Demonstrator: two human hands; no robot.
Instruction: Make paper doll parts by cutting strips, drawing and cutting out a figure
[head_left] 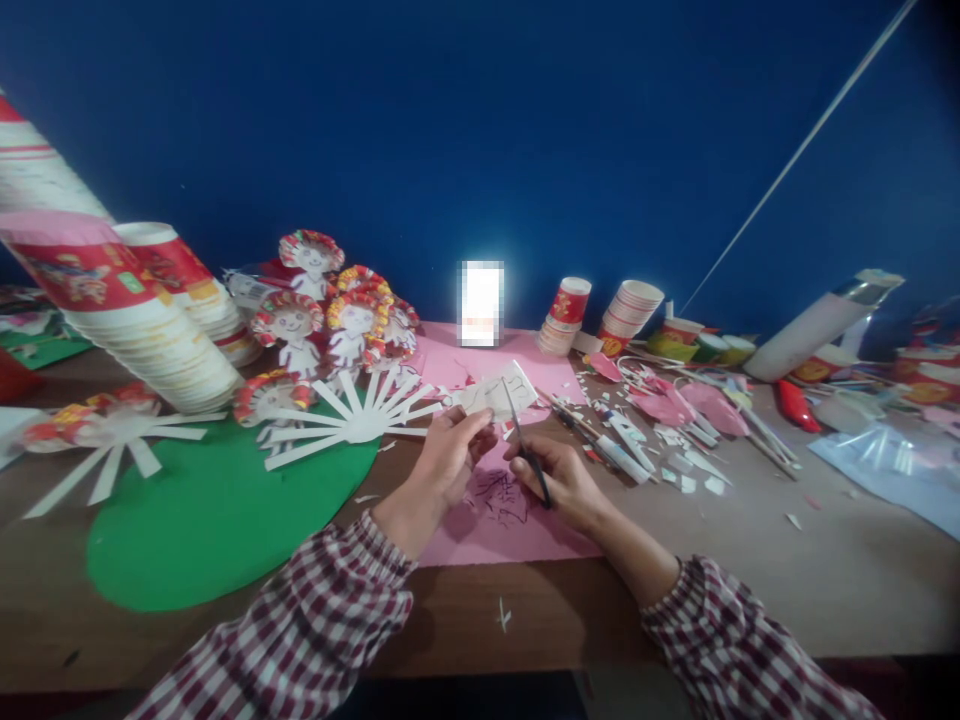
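Observation:
Between the fingers of my left hand (448,455) is a pale piece of paper (510,388) with dark drawn lines on it. My right hand (559,475) grips scissors (534,468) by their dark handles, and the blades reach up over the paper's lower edge. Whether the blades touch the paper I cannot tell. Both hands are above a pink sheet (457,540) that carries dark scribbled lines. To the left, a white paper cup cut into spread strips (367,425) lies partly on a green round sheet (225,520).
Stacked paper cups (142,330) lean at the left, beside several paper dolls (296,325) with curled red and yellow rims. More cup stacks (566,310) stand at the back. White paper scraps (686,470), a glue tube (626,458) and a red object (796,405) lie to the right.

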